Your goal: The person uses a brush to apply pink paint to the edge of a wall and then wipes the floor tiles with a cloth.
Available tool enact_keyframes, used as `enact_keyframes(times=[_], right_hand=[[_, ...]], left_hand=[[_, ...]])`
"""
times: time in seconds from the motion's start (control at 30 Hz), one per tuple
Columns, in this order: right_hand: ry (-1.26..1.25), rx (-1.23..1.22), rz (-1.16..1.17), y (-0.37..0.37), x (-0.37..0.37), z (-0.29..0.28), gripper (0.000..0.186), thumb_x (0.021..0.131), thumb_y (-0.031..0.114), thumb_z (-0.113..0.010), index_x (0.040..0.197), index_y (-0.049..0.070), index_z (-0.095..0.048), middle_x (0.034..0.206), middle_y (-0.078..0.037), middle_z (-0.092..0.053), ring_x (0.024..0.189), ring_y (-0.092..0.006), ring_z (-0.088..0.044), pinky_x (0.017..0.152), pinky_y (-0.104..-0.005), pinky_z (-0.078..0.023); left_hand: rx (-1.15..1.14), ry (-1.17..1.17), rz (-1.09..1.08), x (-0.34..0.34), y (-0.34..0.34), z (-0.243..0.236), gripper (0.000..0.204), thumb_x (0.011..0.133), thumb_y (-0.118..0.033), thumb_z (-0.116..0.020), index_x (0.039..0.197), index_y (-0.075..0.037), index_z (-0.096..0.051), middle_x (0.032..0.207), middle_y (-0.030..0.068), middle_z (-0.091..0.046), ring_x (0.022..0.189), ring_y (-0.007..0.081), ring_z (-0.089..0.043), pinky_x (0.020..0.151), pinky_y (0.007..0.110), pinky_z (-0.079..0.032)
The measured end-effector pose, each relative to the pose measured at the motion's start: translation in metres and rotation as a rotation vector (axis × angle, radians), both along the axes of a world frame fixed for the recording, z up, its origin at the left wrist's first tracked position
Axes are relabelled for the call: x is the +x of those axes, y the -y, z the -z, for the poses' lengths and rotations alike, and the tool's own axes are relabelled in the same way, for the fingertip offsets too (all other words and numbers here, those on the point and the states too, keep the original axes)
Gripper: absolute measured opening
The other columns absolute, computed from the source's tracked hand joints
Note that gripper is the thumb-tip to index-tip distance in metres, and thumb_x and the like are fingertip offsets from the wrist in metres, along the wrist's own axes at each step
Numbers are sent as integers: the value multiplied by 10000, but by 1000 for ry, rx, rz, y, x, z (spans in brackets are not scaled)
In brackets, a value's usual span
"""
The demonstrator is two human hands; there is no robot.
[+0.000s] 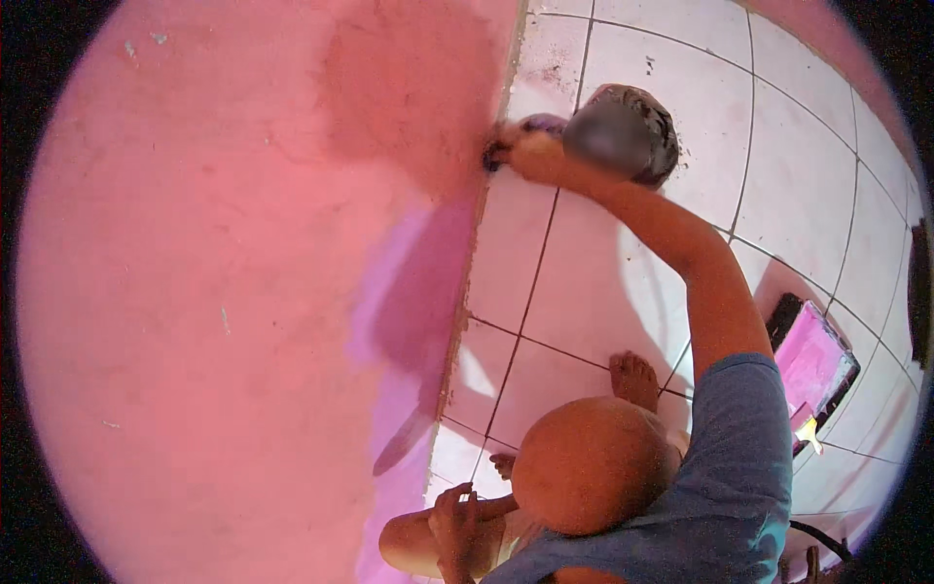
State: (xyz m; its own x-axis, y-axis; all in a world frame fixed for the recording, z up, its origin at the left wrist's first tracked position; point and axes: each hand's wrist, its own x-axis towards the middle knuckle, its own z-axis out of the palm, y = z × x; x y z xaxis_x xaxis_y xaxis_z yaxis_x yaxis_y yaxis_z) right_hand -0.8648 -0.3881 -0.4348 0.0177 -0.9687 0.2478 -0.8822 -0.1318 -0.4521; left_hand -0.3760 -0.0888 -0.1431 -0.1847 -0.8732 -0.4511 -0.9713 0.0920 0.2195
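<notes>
My right hand (535,156) reaches out to the foot of the pink wall (243,292), where the wall meets the tiled floor (574,263). Its fingers are closed round a small dark thing (493,154) against the wall edge; motion blur hides its kind. Something purple shows just behind the fingers. Right beside the hand sits a dark, rounded container or bag (621,136) with a crumpled-looking rim, its middle blurred. My left hand (454,521) hangs by my left knee, fingers loosely bent and apart, with nothing visible in them.
On the floor to the right lies a black paint tray (851,375) with bright pink paint. A yellow-and-white brush-like thing (808,434) rests at its near end. Dark specks dot the tiles around the container. My bent knees and bare feet are close to the wall.
</notes>
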Motion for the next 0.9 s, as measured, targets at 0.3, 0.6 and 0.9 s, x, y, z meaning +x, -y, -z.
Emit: enact_keyframes(times=[0.3,0.6,0.9], right_hand=[[-120,-46,694,77,-168,-18,241,873,233,-515,1042,150,-667,1018,-144,-604,888,-343,-620,729,-445,-530],[-57,-261,-45,35,-58,-11,248,720,64,-573,957,62,-644,1048,-95,-597,945,-274,-610,661,-408,-538],[54,-12,450,83,-154,-21,330,700,139,-687,1026,90,-671,1083,-130,-595,985,-317,-597,751,-395,-548]], left_hand=[[75,71,25,-71,41,-25,185,834,-150,-642,1008,-90,-631,976,91,-672,902,284,-624,793,398,-498],[37,76,104,-44,44,11,285,835,-165,-643,1076,-16,-614,1206,167,-567,1015,233,-577,720,294,-522],[-384,-64,498,-157,134,-66,280,789,-14,-624,1068,-2,-606,1069,167,-613,993,283,-584,798,378,-507]])
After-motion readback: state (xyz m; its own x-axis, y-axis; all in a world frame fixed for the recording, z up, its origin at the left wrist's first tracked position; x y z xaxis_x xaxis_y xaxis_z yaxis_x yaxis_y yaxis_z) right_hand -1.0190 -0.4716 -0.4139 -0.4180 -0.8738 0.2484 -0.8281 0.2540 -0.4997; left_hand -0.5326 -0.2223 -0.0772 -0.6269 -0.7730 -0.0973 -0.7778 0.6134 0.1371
